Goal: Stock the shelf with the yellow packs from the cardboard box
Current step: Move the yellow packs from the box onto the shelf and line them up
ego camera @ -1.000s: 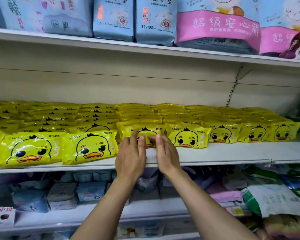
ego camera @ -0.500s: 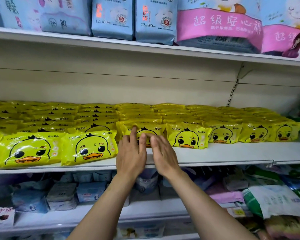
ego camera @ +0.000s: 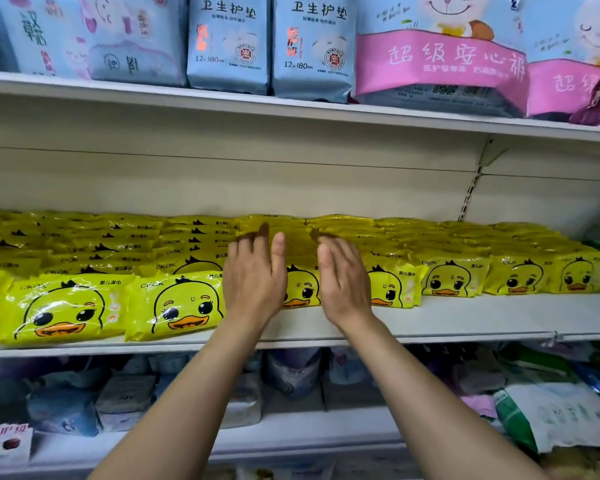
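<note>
The shelf (ego camera: 465, 320) was nearly full of yellow packs (ego camera: 181, 306) in rows. Both hands, left hand (ego camera: 253, 282) and right hand (ego camera: 343, 285), were spread flat and held nothing, flanking the front pack (ego camera: 300, 289) at twelve o'clock. The cardboard box was unseen, so what remained was unclear.

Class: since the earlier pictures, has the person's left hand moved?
Yes. The left hand has reached deeper over the yellow duck-print packs, beyond the white shelf's front edge.

Both hands reach over the yellow packs (ego camera: 181, 308) on the middle shelf (ego camera: 465, 320). Left hand (ego camera: 253, 282) & right hand (ego camera: 343, 282) have straight fingers, either side of one front pack (ego camera: 300, 287). Contact w/ it not clear. Blue packs (ego camera: 227, 43) stand on the shelf above.
</note>
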`<state>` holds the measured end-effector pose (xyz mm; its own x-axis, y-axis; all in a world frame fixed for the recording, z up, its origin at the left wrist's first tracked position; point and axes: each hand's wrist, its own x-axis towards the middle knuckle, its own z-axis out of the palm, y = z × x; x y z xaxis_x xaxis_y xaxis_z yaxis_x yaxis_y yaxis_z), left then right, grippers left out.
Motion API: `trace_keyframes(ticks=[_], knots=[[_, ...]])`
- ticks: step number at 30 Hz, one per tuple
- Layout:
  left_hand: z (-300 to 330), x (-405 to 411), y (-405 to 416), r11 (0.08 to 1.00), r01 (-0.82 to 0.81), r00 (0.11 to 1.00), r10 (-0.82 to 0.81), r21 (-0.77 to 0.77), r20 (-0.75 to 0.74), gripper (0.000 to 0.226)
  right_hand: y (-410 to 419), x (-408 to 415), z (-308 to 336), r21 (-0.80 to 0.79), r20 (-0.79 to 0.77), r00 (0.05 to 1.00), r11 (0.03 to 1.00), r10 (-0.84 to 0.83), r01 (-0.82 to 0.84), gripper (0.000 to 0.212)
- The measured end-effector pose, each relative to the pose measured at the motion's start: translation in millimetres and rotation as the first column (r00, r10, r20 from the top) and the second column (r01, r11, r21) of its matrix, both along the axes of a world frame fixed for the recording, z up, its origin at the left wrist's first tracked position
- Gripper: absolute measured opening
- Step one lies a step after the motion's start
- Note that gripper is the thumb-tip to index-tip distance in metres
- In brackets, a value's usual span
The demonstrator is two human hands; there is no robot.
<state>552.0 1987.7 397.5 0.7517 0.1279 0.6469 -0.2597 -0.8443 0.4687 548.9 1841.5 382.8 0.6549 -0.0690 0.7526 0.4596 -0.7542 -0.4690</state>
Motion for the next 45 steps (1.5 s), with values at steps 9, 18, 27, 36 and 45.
trace_keyframes(ticks=[9, 18, 27, 36, 45], knots=[[27.0, 98.4, 6.2, 0.976, 0.163, 0.868, -0.074, 0.141, -0.492, 0.086, -54.4, 67.5, 51.4, -0.288, -0.434, 0.892, 0.958, -0.124, -0.007, 0.055], [31.8, 137.1, 9.3, 0.922, 0.280, 0.800, -0.070, 0.268, -0.597, 0.093, -79.3, 103.5, 58.6, -0.440, -0.571, 0.799, 0.892, -0.189, -0.104, 0.058], [25.2, 155.9, 11.4, 0.907, 0.328, 0.788, -0.109, 0.264, -0.606, 0.105, -81.0, 111.3, 62.3, -0.311, -0.663, 0.747, 0.926, -0.050, -0.214, 0.056], [22.4, 167.7, 9.3, 0.902, 0.321, 0.793, -0.090, 0.288, -0.602, 0.122, -88.8, 130.0, 52.9, -0.387, -0.672, 0.730, 0.900, -0.124, -0.203, 0.057], [27.8, 156.4, -0.4, 0.918, 0.310, 0.744, -0.074, 0.246, -0.664, 0.091, -88.6, 139.3, 47.6, -0.395, -0.698, 0.705, 0.890, -0.129, -0.227, 0.057]])
